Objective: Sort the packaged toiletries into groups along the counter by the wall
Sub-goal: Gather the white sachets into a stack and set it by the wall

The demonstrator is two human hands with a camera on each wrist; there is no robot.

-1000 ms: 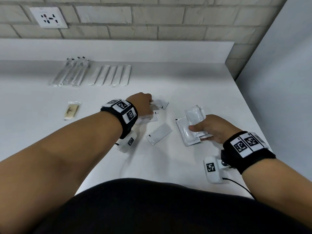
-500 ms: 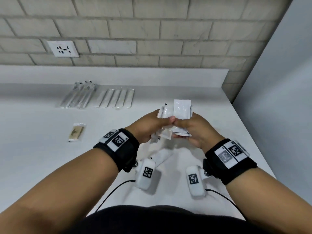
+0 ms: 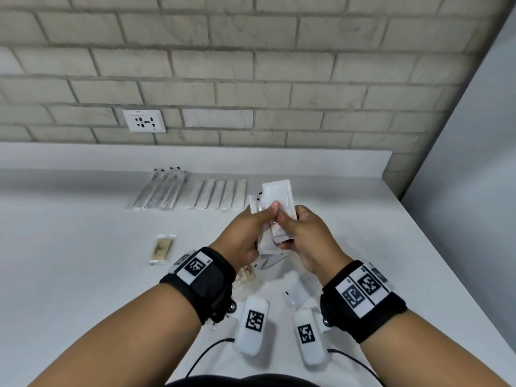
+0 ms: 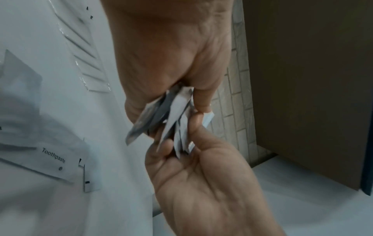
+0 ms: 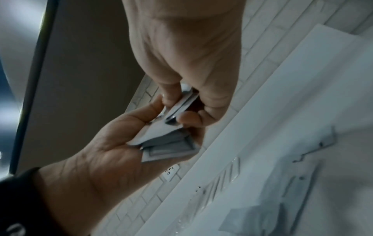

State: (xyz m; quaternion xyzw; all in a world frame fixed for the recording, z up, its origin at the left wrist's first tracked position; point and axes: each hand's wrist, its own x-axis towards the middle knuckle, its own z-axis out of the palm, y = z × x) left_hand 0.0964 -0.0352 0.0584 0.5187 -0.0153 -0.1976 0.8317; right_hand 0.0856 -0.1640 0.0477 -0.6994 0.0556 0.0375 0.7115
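Since a second before, both hands had lifted off the counter [image 3: 83, 275]: left hand [image 3: 245, 236] and right hand [image 3: 304, 236] together pinched a fanned bunch of flat, glossy white sachets [image 3: 276, 196] above it.

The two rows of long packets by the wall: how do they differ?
The left row holds clear packets with dark tips at the wall end; the right row holds plain white packets with no dark tips. The left row's packets fan out and overlap, while the right row's lie neatly parallel. The left row also reaches nearer the wall. Both lie flat on the counter, side by side, untouched by the hands.
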